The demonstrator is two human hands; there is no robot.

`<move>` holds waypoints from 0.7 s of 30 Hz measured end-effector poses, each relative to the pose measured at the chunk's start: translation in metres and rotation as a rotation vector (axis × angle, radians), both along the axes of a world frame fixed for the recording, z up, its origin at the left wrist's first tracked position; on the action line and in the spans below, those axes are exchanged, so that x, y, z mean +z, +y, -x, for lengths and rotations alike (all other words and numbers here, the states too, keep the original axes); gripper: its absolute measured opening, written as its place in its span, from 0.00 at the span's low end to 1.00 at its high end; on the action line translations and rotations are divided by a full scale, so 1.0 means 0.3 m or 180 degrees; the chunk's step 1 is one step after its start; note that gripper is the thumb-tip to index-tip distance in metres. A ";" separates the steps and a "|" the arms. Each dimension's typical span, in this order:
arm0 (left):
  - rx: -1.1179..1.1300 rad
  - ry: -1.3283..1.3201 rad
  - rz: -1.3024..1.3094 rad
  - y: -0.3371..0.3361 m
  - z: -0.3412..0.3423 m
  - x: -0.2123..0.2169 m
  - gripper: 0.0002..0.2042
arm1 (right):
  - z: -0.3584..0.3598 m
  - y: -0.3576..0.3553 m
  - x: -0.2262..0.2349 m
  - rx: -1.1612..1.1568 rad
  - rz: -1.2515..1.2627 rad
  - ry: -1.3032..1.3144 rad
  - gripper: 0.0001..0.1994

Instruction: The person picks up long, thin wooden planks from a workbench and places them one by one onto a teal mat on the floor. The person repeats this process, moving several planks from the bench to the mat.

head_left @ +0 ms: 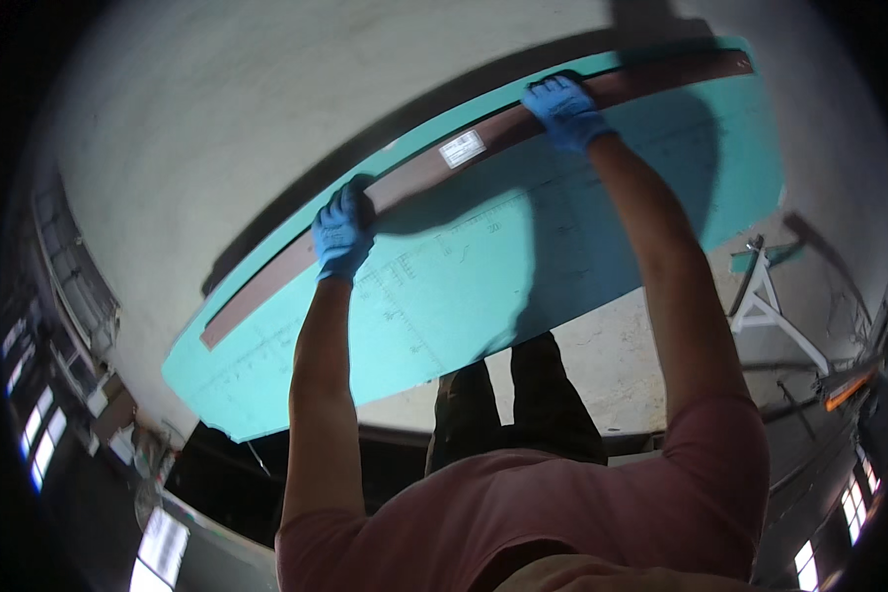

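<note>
On teal board (523, 266) | gloved hands (343, 235) (565, 111) press brown, seemingly wooden strip (434, 168)

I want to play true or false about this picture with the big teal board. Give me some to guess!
1. Both hands wear blue gloves. True: left hand, right hand.
2. The teal board lies flat on the floor. False: it is lifted, the floor shows below it.
3. A brown strip runs along the board's top edge. True.
4. The white label sits under the right hand. False: it lies between the hands.
5. The shirt is green. False: it is pink.
</note>
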State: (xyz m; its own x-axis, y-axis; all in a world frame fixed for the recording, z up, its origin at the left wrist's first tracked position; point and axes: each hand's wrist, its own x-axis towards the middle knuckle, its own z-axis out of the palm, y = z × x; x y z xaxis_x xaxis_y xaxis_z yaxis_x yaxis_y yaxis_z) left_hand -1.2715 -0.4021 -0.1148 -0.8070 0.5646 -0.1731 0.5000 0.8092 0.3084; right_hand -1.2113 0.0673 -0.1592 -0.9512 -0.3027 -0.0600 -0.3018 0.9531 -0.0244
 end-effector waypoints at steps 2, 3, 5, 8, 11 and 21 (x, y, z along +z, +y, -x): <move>0.0002 0.0074 -0.0008 -0.004 0.003 -0.019 0.20 | -0.004 0.023 -0.019 -0.0016 0.0098 -0.0101 0.25; 0.0082 0.0183 0.0087 -0.001 -0.018 -0.007 0.20 | 0.008 0.002 0.005 -0.0047 -0.0028 -0.0280 0.26; 0.0045 0.0368 0.0227 -0.020 -0.023 -0.024 0.23 | 0.019 -0.008 0.037 -0.0046 -0.0040 -0.0409 0.22; -0.0271 0.0087 0.0648 -0.011 0.003 -0.019 0.36 | 0.026 -0.010 0.062 -0.0270 -0.0237 -0.0752 0.24; -0.0136 -0.0052 0.0826 -0.024 -0.007 -0.054 0.41 | 0.029 -0.013 0.070 -0.0270 -0.0367 -0.0794 0.26; -0.0206 0.0381 0.0884 -0.030 0.004 -0.158 0.41 | 0.063 -0.012 0.056 -0.0493 -0.0769 -0.1254 0.33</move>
State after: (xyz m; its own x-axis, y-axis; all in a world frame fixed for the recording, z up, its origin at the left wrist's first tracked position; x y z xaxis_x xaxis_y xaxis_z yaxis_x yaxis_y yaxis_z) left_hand -1.2727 -0.4110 -0.1623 -0.7949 0.5599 -0.2340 0.5727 0.8196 0.0157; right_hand -1.2300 0.0638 -0.1425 -0.8748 -0.0926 -0.4756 -0.1682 0.9785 0.1190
